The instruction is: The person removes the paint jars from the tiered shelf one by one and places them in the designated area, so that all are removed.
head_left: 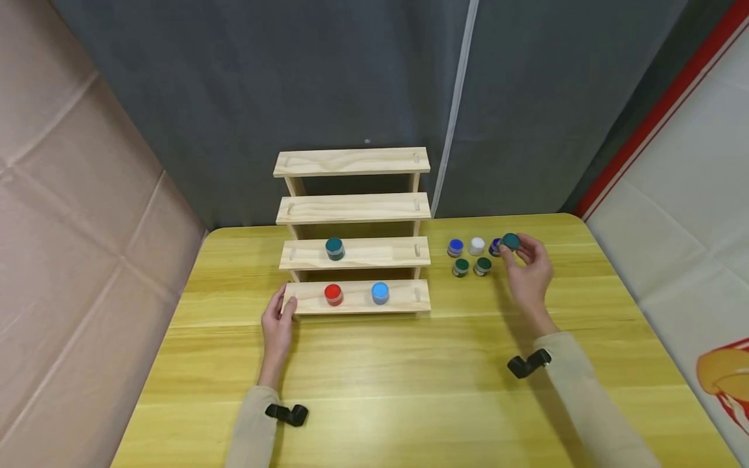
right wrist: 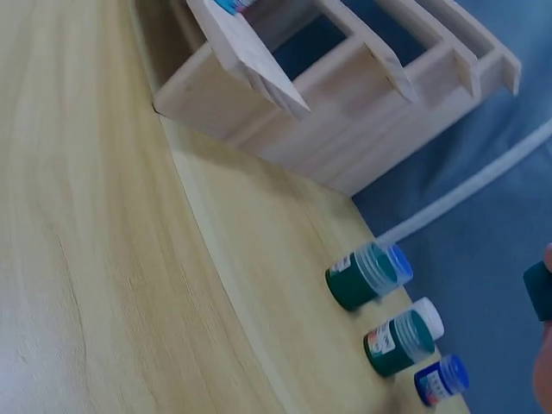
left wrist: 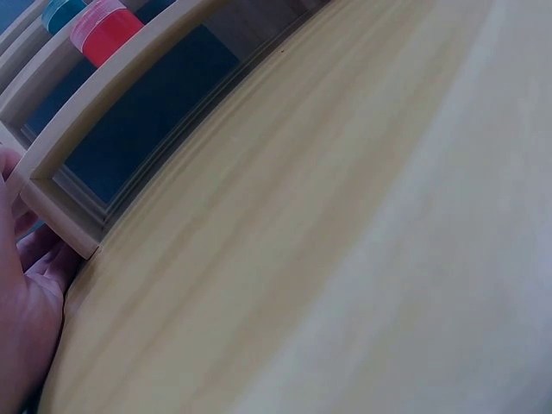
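Observation:
A four-step wooden display rack (head_left: 354,208) stands on the table. My left hand (head_left: 277,328) grips the left end of its lowest step, thumb on top. On that step sit a red paint jar (head_left: 333,295) and a light blue paint jar (head_left: 380,293); one step higher is a dark green paint jar (head_left: 335,249). To the right of the rack, my right hand (head_left: 531,270) pinches another dark green paint jar (head_left: 511,241) above the table. In the right wrist view only the edge of this held jar (right wrist: 539,289) shows.
Beside the right hand stand two green-lidded jars (head_left: 460,268), a white one (head_left: 476,246) and two dark blue ones (head_left: 455,247), one partly behind the held jar. A grey curtain (head_left: 351,78) hangs behind the wooden table (head_left: 374,390); pale walls flank it.

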Motion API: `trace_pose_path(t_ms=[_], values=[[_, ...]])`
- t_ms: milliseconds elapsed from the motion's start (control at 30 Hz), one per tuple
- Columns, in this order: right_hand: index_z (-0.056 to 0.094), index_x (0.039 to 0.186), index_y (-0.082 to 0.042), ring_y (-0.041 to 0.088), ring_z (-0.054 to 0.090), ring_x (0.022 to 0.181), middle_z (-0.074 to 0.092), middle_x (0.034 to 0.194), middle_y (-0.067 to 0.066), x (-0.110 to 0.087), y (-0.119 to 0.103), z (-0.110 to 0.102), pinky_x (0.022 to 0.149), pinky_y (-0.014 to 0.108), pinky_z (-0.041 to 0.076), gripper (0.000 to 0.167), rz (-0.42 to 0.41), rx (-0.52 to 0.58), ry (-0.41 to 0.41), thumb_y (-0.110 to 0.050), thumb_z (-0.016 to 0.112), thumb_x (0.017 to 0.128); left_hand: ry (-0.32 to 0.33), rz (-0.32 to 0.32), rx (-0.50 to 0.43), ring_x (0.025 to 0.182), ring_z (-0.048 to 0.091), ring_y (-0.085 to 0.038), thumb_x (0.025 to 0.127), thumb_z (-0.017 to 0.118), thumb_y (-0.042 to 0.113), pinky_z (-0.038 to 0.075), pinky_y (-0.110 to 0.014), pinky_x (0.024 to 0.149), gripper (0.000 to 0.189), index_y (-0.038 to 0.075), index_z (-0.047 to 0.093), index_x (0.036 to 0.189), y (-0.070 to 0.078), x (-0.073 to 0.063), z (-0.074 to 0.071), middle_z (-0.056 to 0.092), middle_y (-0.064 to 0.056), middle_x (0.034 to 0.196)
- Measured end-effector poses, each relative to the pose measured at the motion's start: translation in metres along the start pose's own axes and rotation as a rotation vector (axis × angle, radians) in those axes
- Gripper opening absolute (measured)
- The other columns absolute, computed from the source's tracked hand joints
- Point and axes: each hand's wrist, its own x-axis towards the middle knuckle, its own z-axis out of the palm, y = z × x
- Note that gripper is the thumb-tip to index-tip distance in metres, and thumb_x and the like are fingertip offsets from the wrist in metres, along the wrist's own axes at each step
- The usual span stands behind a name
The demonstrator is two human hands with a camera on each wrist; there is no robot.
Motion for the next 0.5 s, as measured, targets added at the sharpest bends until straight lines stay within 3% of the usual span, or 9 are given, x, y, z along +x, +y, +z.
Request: trace_pose_path(t_ms=[300,500], values=[[0.063,0.125,0.004,-0.008,0.057,0.094,0.067,0.117,0.011,0.011,0.025,-0.006,0.097,0.019,0.053,0.041,0.099,-0.086,-0.005,-0.011,0.077,0.09,0.007,0.011,-0.019,0.145,0.04,-0.034,0.102,0.056,0.006,0.042,-0.003,0.098,0.046,-0.006,0.048,0.145,-0.001,0.0,0.001,0.048,-0.023,0.151],[0.063,0.126,0.003,-0.001,0.057,0.097,0.067,0.121,0.013,0.011,0.036,-0.008,0.095,0.016,0.051,0.041,0.163,-0.146,-0.038,-0.013,0.077,0.09,0.002,0.011,0.001,0.144,0.042,-0.033,0.102,0.056,0.007,0.042,-0.004,0.098,0.046,-0.006,0.048,0.146,0.0,0.0,0.001,0.049,-0.022,0.15]])
